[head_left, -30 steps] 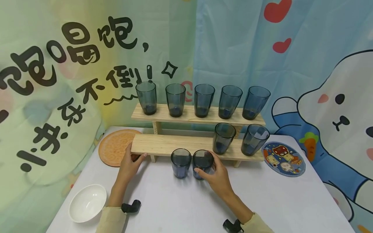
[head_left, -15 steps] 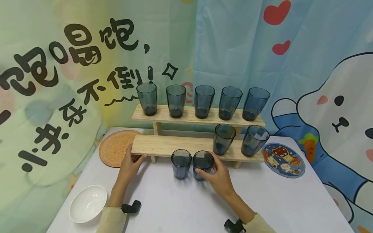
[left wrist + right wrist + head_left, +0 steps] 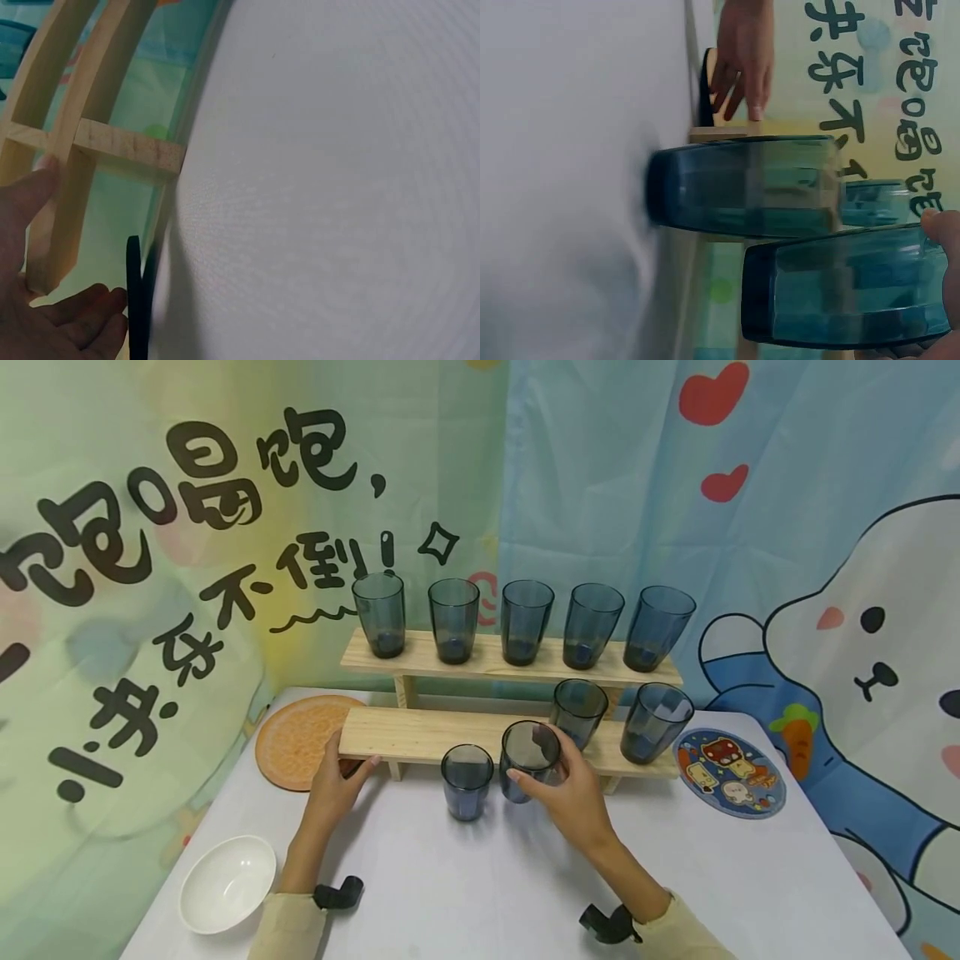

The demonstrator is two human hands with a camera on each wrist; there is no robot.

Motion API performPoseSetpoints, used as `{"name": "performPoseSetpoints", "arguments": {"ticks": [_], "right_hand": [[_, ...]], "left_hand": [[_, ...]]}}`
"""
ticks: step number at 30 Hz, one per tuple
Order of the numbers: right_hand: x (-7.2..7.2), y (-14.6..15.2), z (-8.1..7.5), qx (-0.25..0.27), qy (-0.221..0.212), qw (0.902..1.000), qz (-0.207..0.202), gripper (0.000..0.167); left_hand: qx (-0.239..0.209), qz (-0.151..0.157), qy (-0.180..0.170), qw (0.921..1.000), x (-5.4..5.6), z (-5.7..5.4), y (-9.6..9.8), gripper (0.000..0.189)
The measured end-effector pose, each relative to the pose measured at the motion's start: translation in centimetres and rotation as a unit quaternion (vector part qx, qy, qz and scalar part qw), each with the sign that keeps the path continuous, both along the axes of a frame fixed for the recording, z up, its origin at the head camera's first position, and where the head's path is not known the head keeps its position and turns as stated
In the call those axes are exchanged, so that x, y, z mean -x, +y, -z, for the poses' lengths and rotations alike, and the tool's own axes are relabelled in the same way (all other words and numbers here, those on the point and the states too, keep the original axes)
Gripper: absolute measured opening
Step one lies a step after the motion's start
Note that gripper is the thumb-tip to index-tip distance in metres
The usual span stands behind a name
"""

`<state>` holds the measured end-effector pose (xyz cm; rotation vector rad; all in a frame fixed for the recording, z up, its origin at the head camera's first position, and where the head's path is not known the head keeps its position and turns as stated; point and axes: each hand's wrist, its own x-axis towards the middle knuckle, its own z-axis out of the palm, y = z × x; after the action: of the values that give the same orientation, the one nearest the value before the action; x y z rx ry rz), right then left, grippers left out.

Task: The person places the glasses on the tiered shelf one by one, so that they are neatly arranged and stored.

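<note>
My right hand [image 3: 581, 810] grips a smoky blue drinking glass [image 3: 517, 787] by its side, thumb in front and fingers behind. In the right wrist view this held glass [image 3: 840, 292] has its base clear of the white table. A matching glass [image 3: 467, 789] stands on the table just left of it. My left hand [image 3: 327, 797] holds the left end of the lower board of a two-step wooden shelf [image 3: 435, 731]. In the left wrist view, the thumb [image 3: 37, 187] lies against the board's front edge, while the other fingers extend past its end.
Several matching glasses [image 3: 527, 622] line the upper step. Two more, a glass [image 3: 573, 727] and another glass [image 3: 652, 731], stand at the lower step's right. An orange round mat [image 3: 300, 739], a blue patterned mat [image 3: 731, 772] and a white bowl [image 3: 227, 885] lie around the shelf.
My right hand has lifted the glass off the table, raising it slightly toward the lower step and away from its neighbour. The left hand stays at the shelf's end.
</note>
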<state>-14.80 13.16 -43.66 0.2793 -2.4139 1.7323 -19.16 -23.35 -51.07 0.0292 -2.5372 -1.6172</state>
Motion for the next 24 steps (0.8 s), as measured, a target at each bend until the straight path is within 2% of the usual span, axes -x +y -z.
{"name": "performPoseSetpoints", "arguments": {"ticks": [9,14,18,24], "right_hand": [[1.8,-1.3,-1.8,0.036,0.030,0.9989,-0.005,0.086],[2.8,-2.3,-2.5,0.046,0.027,0.9986,0.000,0.088],[3.7,-3.1,-3.0,0.039,0.020,0.9990,0.014,0.092],[5.1,-4.0,-3.0,0.032,0.030,0.9988,0.022,0.086]], "left_hand": [[0.011,-0.004,0.000,0.9999,-0.1,-0.1,-0.1,0.086],[0.002,0.002,0.000,1.0000,-0.1,0.0,-0.1,0.086],[-0.002,0.003,0.001,1.0000,-0.2,-0.1,-0.1,0.085],[-0.003,0.001,-0.003,1.0000,-0.2,-0.2,0.0,0.085]]}}
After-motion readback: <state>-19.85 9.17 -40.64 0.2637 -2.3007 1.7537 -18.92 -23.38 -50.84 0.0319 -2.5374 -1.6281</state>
